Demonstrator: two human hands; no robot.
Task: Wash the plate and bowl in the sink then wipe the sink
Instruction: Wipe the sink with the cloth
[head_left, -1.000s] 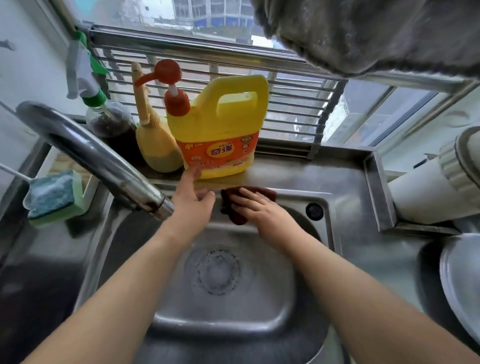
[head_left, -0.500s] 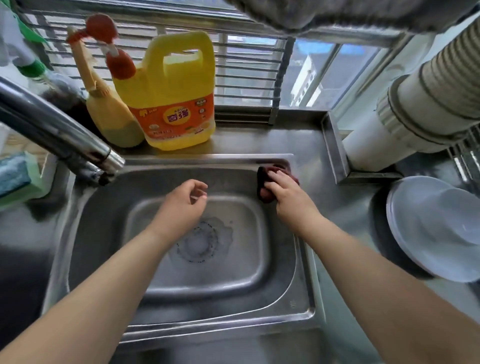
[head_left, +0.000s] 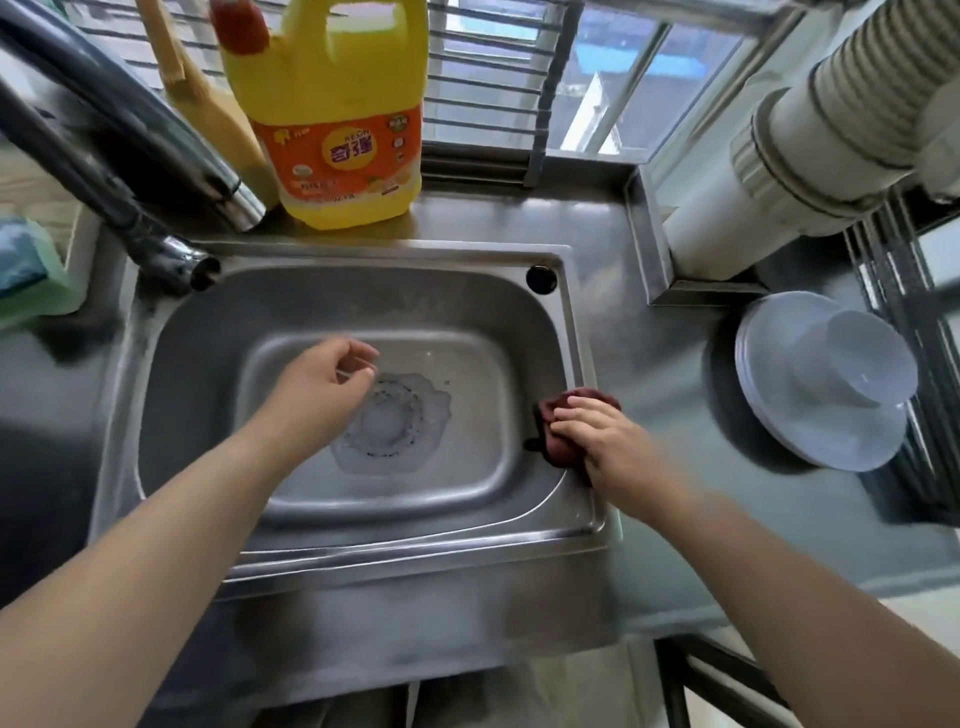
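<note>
- Right hand (head_left: 605, 441) has its fingers (head_left: 576, 415) pressed down over the dark red cloth (head_left: 563, 447), thumb side tucked round it, on the right rim of the sink (head_left: 332, 545).
- That cloth was up at the back right corner half a second ago and along the back edge before that; now it has come down the right side, so the wipe is working round the rim.
- Left hand (head_left: 330, 382) hovers over the basin, fingers loosely curled, holding nothing.
- Washing looks done: the plate (head_left: 789, 426) sits on the desk (head_left: 660, 364) to the right with the bowl (head_left: 857, 364) upside down on top.
- In the basin, only a shallow foamy puddle (head_left: 395, 421) around the drain.
- The yellow detergent jug (head_left: 337, 119) stands behind the sink, near full by my guess.
- Front rim and basin floor seem left to wipe.
</note>
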